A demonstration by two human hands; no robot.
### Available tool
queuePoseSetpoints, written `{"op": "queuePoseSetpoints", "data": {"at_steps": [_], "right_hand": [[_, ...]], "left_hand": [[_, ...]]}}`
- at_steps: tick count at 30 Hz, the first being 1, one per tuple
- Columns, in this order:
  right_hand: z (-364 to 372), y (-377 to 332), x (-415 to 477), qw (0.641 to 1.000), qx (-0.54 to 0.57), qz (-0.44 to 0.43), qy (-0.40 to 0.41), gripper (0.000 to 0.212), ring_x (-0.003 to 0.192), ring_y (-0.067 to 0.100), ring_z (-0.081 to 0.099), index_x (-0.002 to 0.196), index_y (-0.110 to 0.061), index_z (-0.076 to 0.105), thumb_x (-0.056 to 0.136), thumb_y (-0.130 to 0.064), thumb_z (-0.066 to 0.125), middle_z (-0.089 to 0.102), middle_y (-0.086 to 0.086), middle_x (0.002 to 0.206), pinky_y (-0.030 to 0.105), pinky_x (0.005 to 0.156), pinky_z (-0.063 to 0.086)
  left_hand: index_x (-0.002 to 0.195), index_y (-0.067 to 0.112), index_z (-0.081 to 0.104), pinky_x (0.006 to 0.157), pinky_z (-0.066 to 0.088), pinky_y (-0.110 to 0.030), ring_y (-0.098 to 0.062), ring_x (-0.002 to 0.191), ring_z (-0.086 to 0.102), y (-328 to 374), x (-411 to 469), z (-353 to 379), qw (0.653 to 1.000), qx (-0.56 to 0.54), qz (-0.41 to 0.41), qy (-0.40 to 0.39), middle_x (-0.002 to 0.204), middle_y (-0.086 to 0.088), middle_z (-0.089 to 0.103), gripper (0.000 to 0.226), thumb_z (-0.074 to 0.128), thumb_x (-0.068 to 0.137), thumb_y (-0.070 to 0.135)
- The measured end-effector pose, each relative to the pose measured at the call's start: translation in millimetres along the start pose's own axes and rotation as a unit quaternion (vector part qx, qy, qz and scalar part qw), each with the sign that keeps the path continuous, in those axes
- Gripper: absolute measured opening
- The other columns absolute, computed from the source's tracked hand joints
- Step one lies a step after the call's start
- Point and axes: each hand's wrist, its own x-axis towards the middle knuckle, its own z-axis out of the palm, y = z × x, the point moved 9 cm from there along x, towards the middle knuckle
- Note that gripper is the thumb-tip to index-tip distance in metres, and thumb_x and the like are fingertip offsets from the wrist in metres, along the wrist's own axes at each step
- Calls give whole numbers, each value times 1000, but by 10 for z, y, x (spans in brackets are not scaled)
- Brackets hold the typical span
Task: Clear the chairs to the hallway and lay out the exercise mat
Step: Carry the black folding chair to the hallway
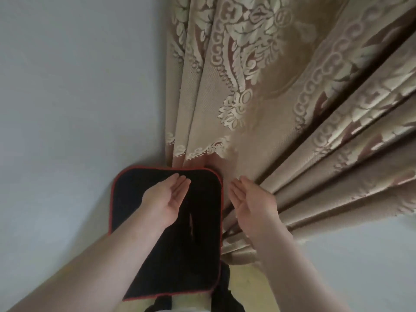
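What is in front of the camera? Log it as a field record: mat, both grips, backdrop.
exercise mat: black, red edging, broad face toward the camera, beside the curtain
left grip: open, fingers straight, in front of the mat, holding nothing; contact unclear
right grip: open, in front of the curtain, holding nothing
backdrop: patterned beige curtain at right, pale wall at left
chairs: none in view
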Motion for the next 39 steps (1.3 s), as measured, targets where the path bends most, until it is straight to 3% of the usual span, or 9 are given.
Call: {"op": "queuePoseSetpoints", "data": {"at_steps": [8, 12, 16, 19, 22, 29, 33, 36, 39], "right_hand": [[497, -208, 1459, 975, -216, -31, -48, 6, 99, 16, 71, 92, -14, 70, 94, -13, 64, 74, 6, 98, 36, 97, 57], [785, -119, 2184, 863, -467, -103, -164, 22, 92, 21, 67, 105, -18, 72, 99, -27, 53, 72, 6, 103, 39, 85, 58], [816, 34, 2816, 768, -609, -144, -138, 31, 60, 15, 52, 70, -20, 56, 99, -17, 46, 58, 1, 70, 22, 51, 40], [847, 181, 3136, 690, -687, -165, -160, 36, 65, 18, 53, 67, -14, 55, 101, -18, 44, 57, 4, 72, 26, 60, 39], [889, 328, 3397, 619, -748, -168, -173, 32, 81, 21, 54, 89, -6, 66, 104, -22, 44, 55, 1, 79, 25, 71, 33], [963, 797, 3936, 578, -793, -123, -149, 51, 136, 31, 46, 147, -2, 42, 102, -26, 51, 50, 16, 148, 33, 108, 36], [723, 1009, 4235, 535, -828, -36, -166, 60, 131, 36, 52, 147, -3, 42, 99, -35, 57, 52, 19, 146, 37, 104, 45], [679, 1030, 4323, 548, -818, -33, -171, 49, 121, 36, 59, 137, -4, 56, 98, -35, 57, 61, 17, 133, 30, 83, 43], [662, 1039, 4271, 569, -801, -40, -182, 47, 120, 36, 60, 132, -2, 59, 99, -35, 54, 63, 19, 131, 31, 85, 43]], "left_hand": [[106, -1, 69, 95, 58, -38, -29, 98, 75, -78, 657, -6, 992, -23, 80, 93, 106, -19, 76, 12, 62, 98, 3], [112, -2, 69, 87, 60, -33, -28, 97, 74, -327, 948, 1, 982, -16, 98, 164, 106, -19, 75, 16, 61, 99, 4], [124, -4, 62, 82, 61, -28, -22, 91, 73, -614, 1264, 4, 975, 24, 110, 189, 100, -13, 73, 25, 51, 104, 6], [127, -3, 63, 99, 56, -40, -28, 103, 71, -840, 1470, -113, 969, 65, 105, 215, 106, -14, 73, 28, 53, 104, 9], [125, 6, 67, 100, 56, -40, -22, 104, 73, -1021, 1648, -277, 958, 122, 98, 240, 109, -8, 75, 27, 58, 102, 16], [116, 20, 71, 96, 58, -37, -16, 103, 73, -1303, 1835, -673, 947, 145, 82, 276, 110, 1, 76, 18, 60, 101, 21], [115, 18, 71, 91, 59, -33, -17, 101, 73, -1414, 1813, -839, 942, 116, 81, 306, 108, -1, 76, 17, 59, 102, 20], [108, 21, 71, 81, 60, -26, -15, 98, 74, -1456, 1787, -935, 938, 112, 82, 318, 104, 1, 77, 14, 59, 102, 19], [105, 21, 72, 80, 59, -25, -14, 97, 74, -1517, 1737, -989, 935, 110, 81, 326, 103, 1, 77, 14, 59, 102, 17]]}}
